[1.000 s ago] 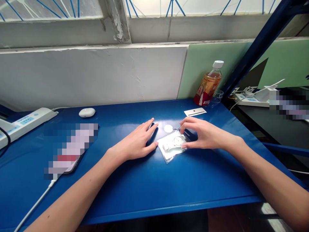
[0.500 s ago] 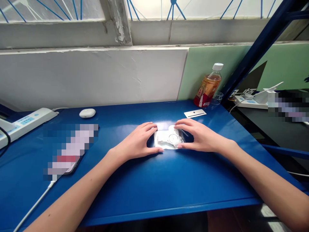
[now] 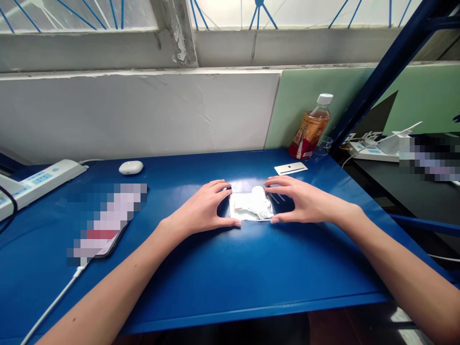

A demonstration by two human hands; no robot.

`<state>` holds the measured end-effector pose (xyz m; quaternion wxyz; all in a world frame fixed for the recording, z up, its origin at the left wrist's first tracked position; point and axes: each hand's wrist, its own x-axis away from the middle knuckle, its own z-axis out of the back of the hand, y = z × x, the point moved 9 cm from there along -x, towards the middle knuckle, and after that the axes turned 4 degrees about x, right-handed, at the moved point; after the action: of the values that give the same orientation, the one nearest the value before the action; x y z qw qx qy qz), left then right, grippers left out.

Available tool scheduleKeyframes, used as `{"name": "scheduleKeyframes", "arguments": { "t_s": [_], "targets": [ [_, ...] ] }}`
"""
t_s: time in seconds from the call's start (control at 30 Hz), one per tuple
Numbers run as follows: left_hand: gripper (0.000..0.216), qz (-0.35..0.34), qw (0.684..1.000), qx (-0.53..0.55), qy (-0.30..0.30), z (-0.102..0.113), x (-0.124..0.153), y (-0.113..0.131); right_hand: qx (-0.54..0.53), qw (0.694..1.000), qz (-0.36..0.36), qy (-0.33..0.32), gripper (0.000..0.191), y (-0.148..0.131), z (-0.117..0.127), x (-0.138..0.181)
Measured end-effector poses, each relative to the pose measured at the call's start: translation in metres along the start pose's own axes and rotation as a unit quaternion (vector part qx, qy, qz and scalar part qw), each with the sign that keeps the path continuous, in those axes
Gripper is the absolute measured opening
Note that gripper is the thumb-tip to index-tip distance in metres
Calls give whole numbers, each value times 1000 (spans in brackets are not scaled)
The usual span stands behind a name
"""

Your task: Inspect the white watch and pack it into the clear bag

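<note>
A small clear plastic bag (image 3: 250, 207) with a white watch inside lies flat on the blue table (image 3: 230, 268), glare on its film. My left hand (image 3: 203, 211) pinches the bag's left edge between curled fingers and thumb. My right hand (image 3: 304, 201) grips the right edge the same way. A round white tag (image 3: 257, 190) shows at the bag's far edge, between my fingertips.
A white card (image 3: 290, 168) lies just beyond my right hand, with a bottle of amber drink (image 3: 311, 127) behind it. A white earbud case (image 3: 131, 167), a power strip (image 3: 36, 184) and a phone (image 3: 104, 220) on a cable sit at left. A blue shelf post (image 3: 381, 72) rises at right.
The bag was turned from a slant to lie square between my hands. My left hand, flat beside it before, now grips its left edge. The round tag moved in over the bag's far edge.
</note>
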<state>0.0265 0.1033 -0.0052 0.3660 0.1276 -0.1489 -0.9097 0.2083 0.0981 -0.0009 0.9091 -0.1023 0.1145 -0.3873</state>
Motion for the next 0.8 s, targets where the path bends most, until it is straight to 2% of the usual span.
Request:
{"name": "scheduleKeyframes", "arguments": {
  "t_s": [0.4, 0.63, 0.8],
  "targets": [
    [79, 25, 1000, 3, -11, -3, 2, 1, -27, 999, -33, -18, 80, 4, -5, 0],
    [66, 5, 1000, -23, -15, -3, 3, 14, -35, 999, -29, -17, 78, 3, -4, 0],
    [78, 9, 998, -55, -24, -6, 4, 15, -12, 999, -29, -36, 75, -2, -3, 0]
  ]
}}
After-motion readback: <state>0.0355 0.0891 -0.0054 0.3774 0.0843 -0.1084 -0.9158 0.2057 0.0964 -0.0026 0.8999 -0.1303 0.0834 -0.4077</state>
